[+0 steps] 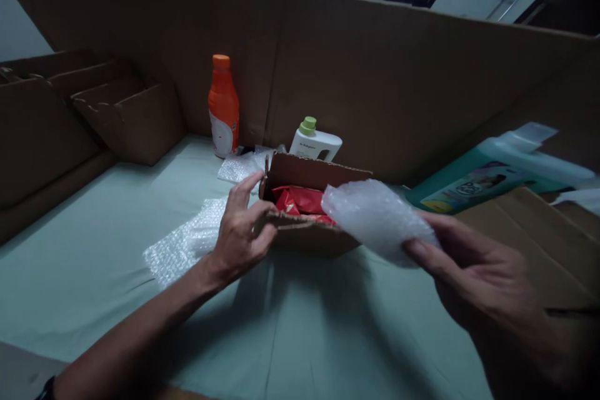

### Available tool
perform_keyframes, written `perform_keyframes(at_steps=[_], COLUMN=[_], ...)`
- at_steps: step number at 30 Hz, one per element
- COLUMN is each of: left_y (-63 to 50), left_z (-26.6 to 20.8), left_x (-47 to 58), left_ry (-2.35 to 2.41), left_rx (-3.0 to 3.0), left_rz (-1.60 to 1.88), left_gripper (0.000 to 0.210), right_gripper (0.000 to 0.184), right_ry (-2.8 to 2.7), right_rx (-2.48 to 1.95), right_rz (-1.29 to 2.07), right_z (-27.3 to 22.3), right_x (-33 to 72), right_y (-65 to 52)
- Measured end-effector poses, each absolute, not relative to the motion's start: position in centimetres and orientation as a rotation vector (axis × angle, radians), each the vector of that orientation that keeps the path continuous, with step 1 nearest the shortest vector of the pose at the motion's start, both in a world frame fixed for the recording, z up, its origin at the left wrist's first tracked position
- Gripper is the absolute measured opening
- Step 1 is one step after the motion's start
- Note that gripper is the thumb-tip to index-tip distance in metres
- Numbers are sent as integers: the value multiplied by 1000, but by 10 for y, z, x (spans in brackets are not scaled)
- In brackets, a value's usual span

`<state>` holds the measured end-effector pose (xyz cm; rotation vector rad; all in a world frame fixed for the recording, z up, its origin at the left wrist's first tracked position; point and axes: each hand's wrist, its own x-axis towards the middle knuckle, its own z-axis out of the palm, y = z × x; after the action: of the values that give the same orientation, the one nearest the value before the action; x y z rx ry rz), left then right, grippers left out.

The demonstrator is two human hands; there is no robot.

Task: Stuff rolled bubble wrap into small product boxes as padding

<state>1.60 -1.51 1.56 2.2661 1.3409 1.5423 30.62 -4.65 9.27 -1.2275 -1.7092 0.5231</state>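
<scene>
My left hand (244, 225) grips the left end of a small open cardboard box (312, 240), its fingers at the far corner and the thumb by the near edge. Inside the box lies a shiny red packet (304, 200), partly hidden by the box walls. In my right hand (482, 275), a folded piece of bubble wrap (375, 215) is pinched between thumb and fingers. It is held above the right part of the box and covers that side from view. More bubble wrap (185, 247) lies flat on the cloth, left of my left hand.
Behind the box stand an orange bottle (224, 106) and a white bottle with a green cap (316, 144). A large bottle of green liquid (497, 165) leans at right, by a cardboard piece (529, 244). Cardboard bins (135, 115) stand left; a tall cardboard wall (398, 75) runs behind.
</scene>
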Motion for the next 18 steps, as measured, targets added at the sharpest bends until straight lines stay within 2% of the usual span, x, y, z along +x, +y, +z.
perform_keyframes(at_steps=[6, 10, 13, 15, 18], left_y=[-27, -24, -21, -19, -17], left_z=[-16, -19, -18, -17, -17], left_x=[21, 23, 22, 21, 20], left_ry=[1152, 1147, 1163, 1180, 1210], left_rx=[2086, 2018, 2025, 2006, 1972], left_rz=[1646, 1657, 1644, 1651, 1672], left_gripper=[32, 32, 34, 36, 38], right_gripper=[23, 10, 9, 10, 11], right_ry=[-2477, -3011, -3082, -3073, -3078], right_rx=[-1002, -716, -551, -491, -482], right_rz=[184, -180, -369, -373, -121], right_z=[134, 120, 94, 80, 77], right_x=[251, 201, 173, 165, 174], right_y=[37, 68, 78, 82, 82])
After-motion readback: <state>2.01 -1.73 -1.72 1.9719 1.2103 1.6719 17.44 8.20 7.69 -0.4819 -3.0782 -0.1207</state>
